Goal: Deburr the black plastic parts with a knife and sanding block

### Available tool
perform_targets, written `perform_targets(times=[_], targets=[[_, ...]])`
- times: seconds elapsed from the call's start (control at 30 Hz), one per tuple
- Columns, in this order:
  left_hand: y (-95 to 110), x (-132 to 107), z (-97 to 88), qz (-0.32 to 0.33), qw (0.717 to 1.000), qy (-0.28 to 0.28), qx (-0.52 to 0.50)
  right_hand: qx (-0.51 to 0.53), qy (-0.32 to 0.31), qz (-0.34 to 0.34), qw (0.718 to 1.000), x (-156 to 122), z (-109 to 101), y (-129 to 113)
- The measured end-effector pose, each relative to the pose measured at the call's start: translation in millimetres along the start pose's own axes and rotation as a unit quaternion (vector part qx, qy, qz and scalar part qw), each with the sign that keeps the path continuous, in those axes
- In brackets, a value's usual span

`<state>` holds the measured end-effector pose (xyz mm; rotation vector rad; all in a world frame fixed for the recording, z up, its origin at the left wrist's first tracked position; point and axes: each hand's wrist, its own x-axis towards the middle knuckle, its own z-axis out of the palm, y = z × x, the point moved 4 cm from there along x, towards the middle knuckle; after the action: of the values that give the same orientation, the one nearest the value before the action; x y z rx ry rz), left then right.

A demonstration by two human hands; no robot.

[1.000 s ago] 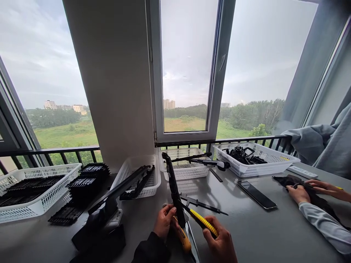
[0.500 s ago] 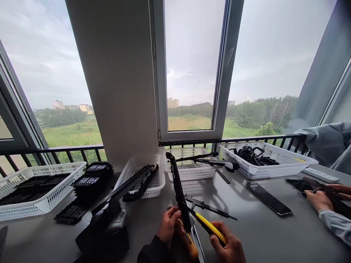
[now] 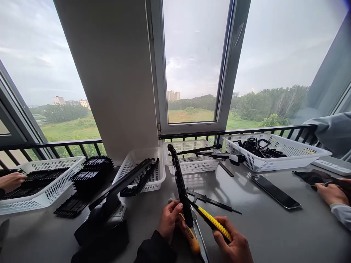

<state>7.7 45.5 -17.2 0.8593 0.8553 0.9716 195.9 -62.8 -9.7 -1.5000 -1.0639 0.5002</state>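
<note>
Left hand reaches in from the tabletop's near edge, thumb and fingers pinching the low end of a black strip. Right hand has its fingers curled round a yellow knife slanting up-left at the strip. Can't tell if the blade's actually touching, it's black on black. Some left fingers are hidden, right wrist's out of view, orange handle is partly covered. Strip's over the near side, long axis toward the far edge, tilted slightly left.
</note>
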Motion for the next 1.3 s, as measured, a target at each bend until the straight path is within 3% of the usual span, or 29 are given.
perform_targets(times=[1.3], targets=[[-2,0,5.5,0.011,0.996,-0.053,0.065,0.032,0.001,-0.011,0.999,-3,4,-11]])
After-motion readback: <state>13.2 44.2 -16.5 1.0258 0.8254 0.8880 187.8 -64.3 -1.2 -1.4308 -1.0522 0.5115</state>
